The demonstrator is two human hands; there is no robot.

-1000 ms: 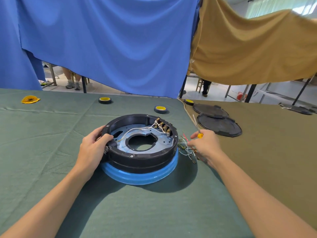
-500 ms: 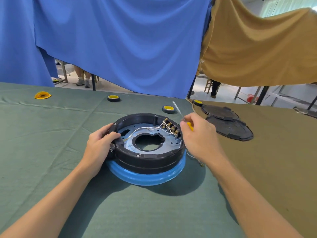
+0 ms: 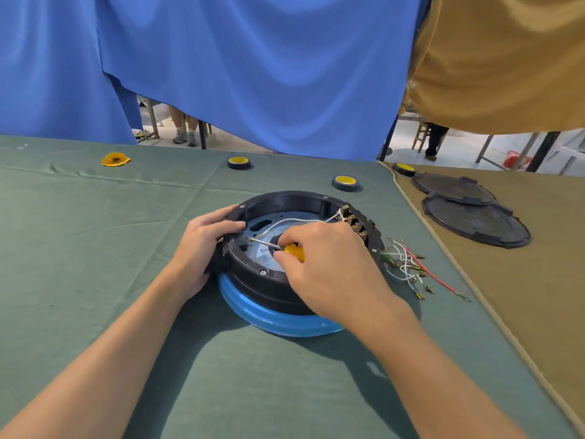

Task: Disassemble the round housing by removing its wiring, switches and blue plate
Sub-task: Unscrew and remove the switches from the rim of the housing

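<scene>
A round black housing [image 3: 285, 198] on a blue base ring [image 3: 272, 315] sits mid-table on green cloth. Inside lies a pale blue plate [image 3: 281, 221] with a white wire [image 3: 294, 220] running to a row of brass switch terminals [image 3: 353, 221] at the right rim. My left hand [image 3: 202, 245] grips the housing's left rim. My right hand [image 3: 326, 267] holds a yellow-handled screwdriver [image 3: 294, 250], whose metal tip points left to the housing's inner left side. My right hand hides the plate's centre hole.
A loose bundle of white, red and green wires [image 3: 411, 267] lies right of the housing. Two black round covers [image 3: 474, 220] rest on the brown cloth at right. Tape rolls [image 3: 345, 182] and a yellow scrap [image 3: 115, 160] lie farther back. Blue and tan cloths hang behind.
My right hand carried the screwdriver from the wire bundle at the right over the housing, and its tip now reaches the inner left side. My left hand kept its grip on the rim.
</scene>
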